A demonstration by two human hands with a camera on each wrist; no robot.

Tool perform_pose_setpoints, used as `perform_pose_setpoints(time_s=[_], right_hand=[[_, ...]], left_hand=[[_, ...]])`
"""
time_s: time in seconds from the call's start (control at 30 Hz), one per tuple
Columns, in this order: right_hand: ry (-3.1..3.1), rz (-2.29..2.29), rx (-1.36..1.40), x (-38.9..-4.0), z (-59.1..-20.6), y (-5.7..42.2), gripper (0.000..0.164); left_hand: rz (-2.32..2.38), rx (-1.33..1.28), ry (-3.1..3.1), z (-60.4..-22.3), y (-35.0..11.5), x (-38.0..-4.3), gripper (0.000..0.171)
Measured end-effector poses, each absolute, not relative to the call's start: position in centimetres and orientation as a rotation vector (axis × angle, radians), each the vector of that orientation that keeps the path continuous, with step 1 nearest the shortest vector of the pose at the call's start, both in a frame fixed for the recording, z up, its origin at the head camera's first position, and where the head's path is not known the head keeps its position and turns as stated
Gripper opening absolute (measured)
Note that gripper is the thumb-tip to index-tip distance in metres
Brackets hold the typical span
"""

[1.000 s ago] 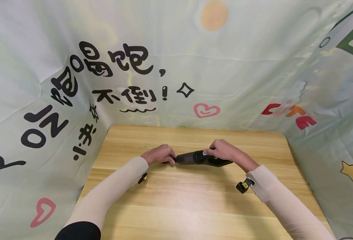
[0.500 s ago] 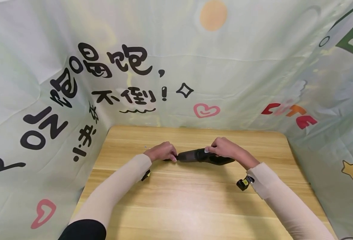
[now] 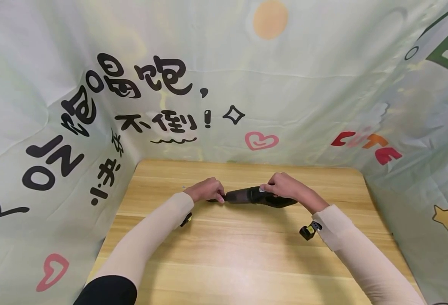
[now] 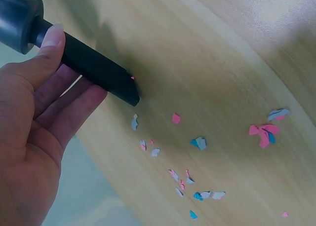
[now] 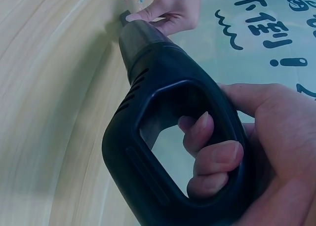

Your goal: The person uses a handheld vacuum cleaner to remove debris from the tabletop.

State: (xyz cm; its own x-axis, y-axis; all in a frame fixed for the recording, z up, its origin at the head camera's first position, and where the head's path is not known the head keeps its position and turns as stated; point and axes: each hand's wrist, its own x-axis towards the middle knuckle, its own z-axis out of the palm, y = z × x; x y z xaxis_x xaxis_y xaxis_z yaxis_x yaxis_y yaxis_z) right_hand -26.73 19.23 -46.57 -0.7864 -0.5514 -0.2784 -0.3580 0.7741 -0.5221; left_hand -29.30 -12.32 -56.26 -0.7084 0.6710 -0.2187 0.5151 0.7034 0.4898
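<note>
handheld vacuum [image 3: 255, 195]: dark, held lengthwise just right of centre in the head view, over the far half of the table, nozzle end to the left; running or not, impossible to tell.
right hand [image 3: 283, 185]: grasping the handle [image 5: 227, 116], fingers curled through its loop, at right in the right-wrist view.
left hand [image 3: 208, 189]: grasping the nozzle [image 4: 96, 68] between thumb and fingers, at left in the left-wrist view.
tip [image 4: 129, 95]: directed toward lower right of that view; contact with the wood uncertain.
paper scraps [image 4: 199, 143]: pink, blue and pale, strewn from centre to lower right, just past the tip.
step in hand: judged to be aiming the nozzle at the scraps.
next move: likely to call for passing the tip low over the scraps, both hands turning together, without scattering them.
table [image 3: 243, 245]: pale wood grain, rounded far corners, bright sheen at lower centre of the head view.
cloth walls [image 3: 308, 106]: pale green, creased, enclosing left, back and right.
prints: black lettering [image 3: 116, 75] at upper left, orange disc [image 3: 270, 19] at top, yellow star [image 3: 447, 219] at lower right.
</note>
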Motion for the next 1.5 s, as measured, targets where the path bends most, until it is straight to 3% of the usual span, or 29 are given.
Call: perform_pose_setpoints(time_s=[1.5], right_hand=[[2.586,-0.562,-0.658,-29.4,-46.2,17.3,0.057]], left_hand=[[0.586,0.843,2.551,-55.9,-13.4,-32.3,0.013]])
